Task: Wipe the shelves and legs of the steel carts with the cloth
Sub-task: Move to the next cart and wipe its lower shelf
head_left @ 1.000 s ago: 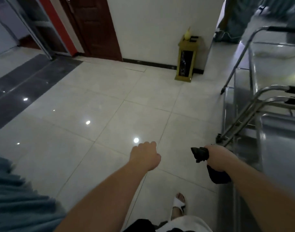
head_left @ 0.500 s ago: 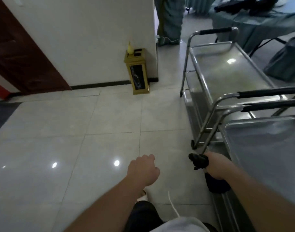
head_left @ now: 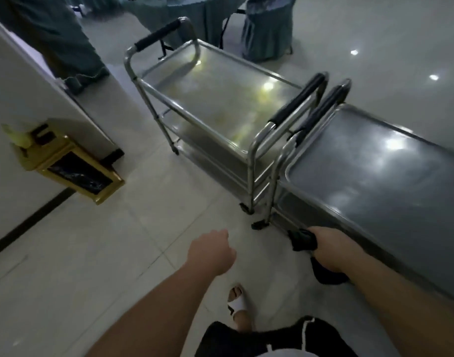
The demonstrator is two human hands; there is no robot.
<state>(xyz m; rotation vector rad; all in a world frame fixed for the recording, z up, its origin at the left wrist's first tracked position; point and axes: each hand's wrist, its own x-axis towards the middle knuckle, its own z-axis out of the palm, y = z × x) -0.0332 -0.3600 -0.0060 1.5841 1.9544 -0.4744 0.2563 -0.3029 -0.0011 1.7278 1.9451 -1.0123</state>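
Cloth, dark and bunched, is gripped in the right hand; one end sticks out to the left of the fist, and another part hangs below the wrist. The hand is held low, just beside the near cart, close to the edge of its top shelf and near its left leg; whether the cloth touches the steel cannot be told. The left hand is held out over the tiled floor with its fingers loosely curled, and nothing is held in it.

The far cart is set end to end with the near one, their black-gripped handles just beside each other. Lower shelves are seen under the far cart's top shelf. A second black-gripped handle is seen at its far end.

At the left, a gold bin is placed against a white wall, with a yellowish thing on its top. At the far side, tables draped in teal cloth are seen. At the near edge, a foot in a white sandal is placed on the floor
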